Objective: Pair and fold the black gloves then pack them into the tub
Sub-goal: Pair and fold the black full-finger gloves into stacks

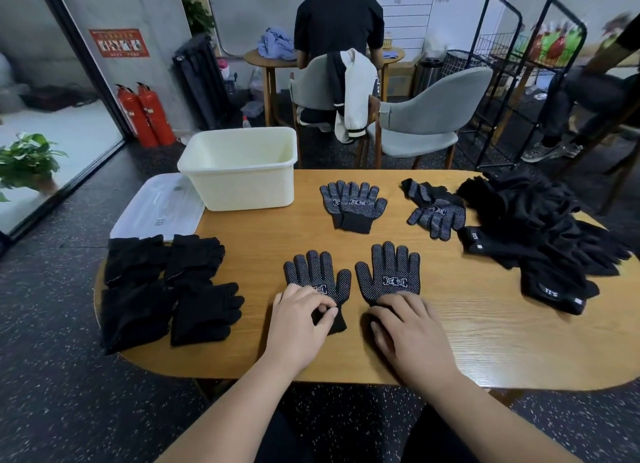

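Observation:
Two black dotted gloves lie flat side by side near the table's front edge, fingers pointing away. My left hand (299, 319) pinches the cuff of the left glove (317, 275). My right hand (410, 334) lies flat on the cuff of the right glove (389, 274). A stacked dotted pair (353, 204) sits further back, and another dotted pair (433, 208) lies crossed to its right. Folded black glove bundles (166, 286) sit at the left. A heap of loose black gloves (540, 230) fills the right side. The cream tub (240, 166) stands at the back left, nothing visible inside.
A clear plastic lid (159, 208) lies left of the tub, overhanging the wooden table (450, 341). Grey chairs (426, 119) stand behind the table, where a person sits facing away. A black wire rack (512, 64) is at the back right.

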`<move>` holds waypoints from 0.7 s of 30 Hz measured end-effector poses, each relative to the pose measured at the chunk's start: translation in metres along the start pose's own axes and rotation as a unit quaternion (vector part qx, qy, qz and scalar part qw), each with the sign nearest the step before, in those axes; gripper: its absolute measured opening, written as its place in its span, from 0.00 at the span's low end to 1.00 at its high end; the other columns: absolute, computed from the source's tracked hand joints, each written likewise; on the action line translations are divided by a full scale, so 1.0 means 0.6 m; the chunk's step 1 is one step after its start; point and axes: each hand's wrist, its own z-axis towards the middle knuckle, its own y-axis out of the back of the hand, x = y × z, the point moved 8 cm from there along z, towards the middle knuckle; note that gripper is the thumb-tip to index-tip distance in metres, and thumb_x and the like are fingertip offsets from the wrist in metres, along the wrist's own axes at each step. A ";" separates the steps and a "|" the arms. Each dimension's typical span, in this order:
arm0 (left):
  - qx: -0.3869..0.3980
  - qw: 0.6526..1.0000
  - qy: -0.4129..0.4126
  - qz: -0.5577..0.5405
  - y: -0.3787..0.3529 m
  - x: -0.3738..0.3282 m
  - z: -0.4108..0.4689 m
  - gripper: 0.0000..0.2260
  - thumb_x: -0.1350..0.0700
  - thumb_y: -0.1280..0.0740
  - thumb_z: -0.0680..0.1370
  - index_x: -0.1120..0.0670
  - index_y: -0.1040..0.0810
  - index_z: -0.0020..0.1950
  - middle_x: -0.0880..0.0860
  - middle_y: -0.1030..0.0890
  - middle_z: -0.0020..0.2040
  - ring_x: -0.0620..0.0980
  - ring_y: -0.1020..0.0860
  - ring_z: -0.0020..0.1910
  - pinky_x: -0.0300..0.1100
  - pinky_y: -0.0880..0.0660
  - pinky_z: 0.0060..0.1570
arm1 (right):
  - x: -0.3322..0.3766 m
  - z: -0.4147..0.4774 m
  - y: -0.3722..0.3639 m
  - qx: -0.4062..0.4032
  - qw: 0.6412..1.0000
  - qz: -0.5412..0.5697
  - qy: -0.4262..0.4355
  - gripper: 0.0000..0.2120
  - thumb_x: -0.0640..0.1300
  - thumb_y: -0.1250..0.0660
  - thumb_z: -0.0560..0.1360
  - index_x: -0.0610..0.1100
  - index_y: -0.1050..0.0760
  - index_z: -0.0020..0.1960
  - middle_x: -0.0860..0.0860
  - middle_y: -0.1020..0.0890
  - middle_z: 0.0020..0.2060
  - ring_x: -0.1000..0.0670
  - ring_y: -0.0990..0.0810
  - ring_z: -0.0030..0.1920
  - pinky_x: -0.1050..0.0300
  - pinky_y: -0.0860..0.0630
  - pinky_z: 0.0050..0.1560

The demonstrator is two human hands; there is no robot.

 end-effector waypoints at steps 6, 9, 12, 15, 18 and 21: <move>-0.020 0.998 0.034 -0.049 0.010 0.011 0.000 0.02 0.48 0.26 0.79 0.40 0.17 0.48 0.38 0.21 0.42 0.42 0.27 0.52 0.46 0.32 0.58 | 0.050 0.029 -0.022 0.031 0.997 0.046 -0.050 0.15 0.64 0.36 0.79 0.57 0.16 0.55 0.60 0.22 0.51 0.48 0.26 0.58 0.48 0.28 0.60; -0.014 0.997 0.044 -0.065 0.010 0.014 0.000 0.03 0.48 0.26 0.78 0.40 0.17 0.48 0.37 0.20 0.42 0.41 0.27 0.53 0.44 0.33 0.59 | 0.060 0.038 -0.035 0.025 0.994 0.069 -0.081 0.15 0.65 0.35 0.76 0.58 0.16 0.50 0.61 0.22 0.47 0.49 0.26 0.53 0.48 0.27 0.56; -0.015 0.997 0.040 -0.061 0.011 0.013 0.001 0.03 0.49 0.27 0.79 0.40 0.17 0.48 0.36 0.20 0.44 0.41 0.27 0.53 0.44 0.32 0.59 | 0.052 0.040 -0.041 0.028 0.989 0.081 -0.123 0.13 0.64 0.33 0.75 0.57 0.17 0.48 0.62 0.22 0.45 0.50 0.27 0.52 0.49 0.28 0.53; -0.019 0.999 0.025 -0.043 0.012 0.008 0.002 0.02 0.48 0.29 0.80 0.39 0.19 0.51 0.35 0.22 0.49 0.40 0.29 0.57 0.43 0.33 0.60 | 0.036 0.046 -0.025 0.015 0.985 0.082 -0.151 0.07 0.59 0.28 0.75 0.56 0.18 0.46 0.62 0.20 0.43 0.50 0.27 0.51 0.51 0.31 0.50; -0.019 1.000 0.006 -0.017 0.009 0.004 0.000 0.05 0.46 0.31 0.81 0.42 0.18 0.56 0.35 0.25 0.54 0.42 0.31 0.60 0.44 0.33 0.62 | 0.016 0.057 0.008 0.000 0.980 0.098 -0.173 0.04 0.53 0.25 0.75 0.56 0.18 0.49 0.62 0.19 0.39 0.51 0.26 0.49 0.52 0.33 0.48; -0.015 1.000 -0.010 0.023 0.004 -0.002 -0.003 0.10 0.44 0.35 0.82 0.43 0.18 0.60 0.37 0.26 0.56 0.43 0.31 0.62 0.44 0.31 0.63 | -0.005 0.071 0.041 0.003 0.974 0.131 -0.183 0.06 0.50 0.24 0.76 0.54 0.18 0.52 0.59 0.22 0.34 0.54 0.24 0.38 0.52 0.25 0.45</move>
